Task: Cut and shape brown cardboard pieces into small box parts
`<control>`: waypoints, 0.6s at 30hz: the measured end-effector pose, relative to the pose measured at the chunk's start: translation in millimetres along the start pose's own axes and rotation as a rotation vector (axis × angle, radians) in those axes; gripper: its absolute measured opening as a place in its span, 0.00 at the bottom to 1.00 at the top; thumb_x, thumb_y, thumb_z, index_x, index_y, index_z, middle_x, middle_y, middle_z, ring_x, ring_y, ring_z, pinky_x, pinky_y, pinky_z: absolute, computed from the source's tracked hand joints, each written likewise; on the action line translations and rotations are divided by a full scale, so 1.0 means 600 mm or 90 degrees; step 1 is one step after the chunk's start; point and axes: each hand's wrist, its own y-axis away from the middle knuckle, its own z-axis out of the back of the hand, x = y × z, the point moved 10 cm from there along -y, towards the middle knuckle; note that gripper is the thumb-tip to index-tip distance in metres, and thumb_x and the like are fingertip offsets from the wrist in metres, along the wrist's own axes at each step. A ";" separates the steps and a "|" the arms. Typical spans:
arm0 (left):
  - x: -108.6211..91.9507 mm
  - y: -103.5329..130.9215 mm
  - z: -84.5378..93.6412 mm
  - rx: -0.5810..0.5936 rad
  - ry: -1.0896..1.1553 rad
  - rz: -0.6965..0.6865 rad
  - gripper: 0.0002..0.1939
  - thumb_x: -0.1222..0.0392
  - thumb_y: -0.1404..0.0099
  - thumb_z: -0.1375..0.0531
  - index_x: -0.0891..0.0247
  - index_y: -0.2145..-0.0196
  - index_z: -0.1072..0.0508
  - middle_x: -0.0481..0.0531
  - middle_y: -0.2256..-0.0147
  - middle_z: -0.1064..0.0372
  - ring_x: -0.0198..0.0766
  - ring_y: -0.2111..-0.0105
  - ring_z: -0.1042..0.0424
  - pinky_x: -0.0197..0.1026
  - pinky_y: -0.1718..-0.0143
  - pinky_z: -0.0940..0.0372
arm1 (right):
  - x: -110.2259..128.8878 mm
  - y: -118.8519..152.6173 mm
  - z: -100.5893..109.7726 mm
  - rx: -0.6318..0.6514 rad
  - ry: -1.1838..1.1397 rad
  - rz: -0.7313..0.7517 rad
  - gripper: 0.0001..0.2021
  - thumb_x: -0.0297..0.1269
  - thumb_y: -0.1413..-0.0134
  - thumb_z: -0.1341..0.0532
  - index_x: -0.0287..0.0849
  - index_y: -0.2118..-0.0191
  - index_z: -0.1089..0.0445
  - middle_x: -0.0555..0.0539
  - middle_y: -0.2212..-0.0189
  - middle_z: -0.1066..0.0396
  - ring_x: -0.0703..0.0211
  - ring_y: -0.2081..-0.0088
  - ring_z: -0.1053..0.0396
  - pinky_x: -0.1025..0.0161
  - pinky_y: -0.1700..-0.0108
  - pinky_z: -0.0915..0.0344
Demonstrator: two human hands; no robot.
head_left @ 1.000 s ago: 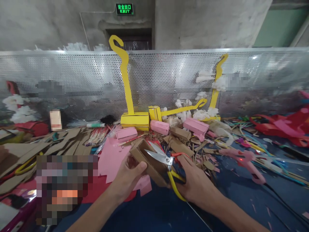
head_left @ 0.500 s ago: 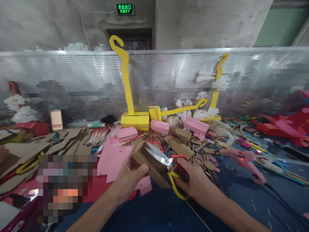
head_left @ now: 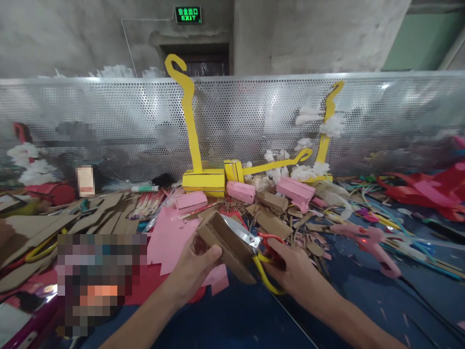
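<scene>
My left hand (head_left: 201,257) grips a folded brown cardboard box (head_left: 227,245) by its near left end, thumb along the side. The box is tilted, its long axis running down to the right. In my right hand (head_left: 286,264) are scissors (head_left: 250,238) with one red and one yellow handle. Their blades point up and left along the far edge of the box; part of the lower blade is hidden behind the cardboard. Beneath the hands lie pink paper (head_left: 174,242) and red paper (head_left: 148,286) on the blue table (head_left: 240,320).
Behind stand a yellow hook-topped piece (head_left: 191,126) and several pink boxes (head_left: 191,201). Cardboard scraps (head_left: 271,223) lie beyond the scissors. On the right a pink glue gun (head_left: 376,242) trails a black cord. Cardboard strips (head_left: 98,213) pile up at left, before a perforated metal panel (head_left: 123,116).
The scissor blades have closed together along the box's edge; before, they were spread. My right hand's handles have drawn nearer each other. The left hand and box have barely shifted.
</scene>
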 end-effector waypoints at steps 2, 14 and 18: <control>-0.001 -0.001 0.002 -0.008 0.005 0.001 0.27 0.54 0.44 0.25 0.59 0.49 0.25 0.59 0.50 0.23 0.51 0.51 0.23 0.49 0.55 0.25 | 0.000 -0.001 0.002 -0.015 0.013 0.003 0.02 0.35 0.38 0.40 0.46 0.63 0.34 0.50 0.71 0.26 0.57 0.71 0.30 0.63 0.69 0.42; -0.008 -0.004 0.000 -0.013 0.020 -0.015 0.25 0.54 0.44 0.25 0.58 0.51 0.25 0.58 0.51 0.22 0.52 0.52 0.23 0.51 0.54 0.25 | 0.013 0.005 0.019 -0.064 0.004 0.031 0.19 0.35 0.42 0.38 0.46 0.46 0.38 0.40 0.48 0.30 0.44 0.47 0.30 0.51 0.47 0.35; -0.003 -0.003 0.004 -0.012 0.006 -0.005 0.24 0.55 0.44 0.25 0.58 0.51 0.25 0.56 0.52 0.22 0.49 0.53 0.22 0.46 0.57 0.26 | 0.014 0.004 0.018 -0.065 -0.006 0.043 0.19 0.31 0.43 0.38 0.46 0.47 0.37 0.42 0.49 0.30 0.45 0.47 0.31 0.51 0.46 0.36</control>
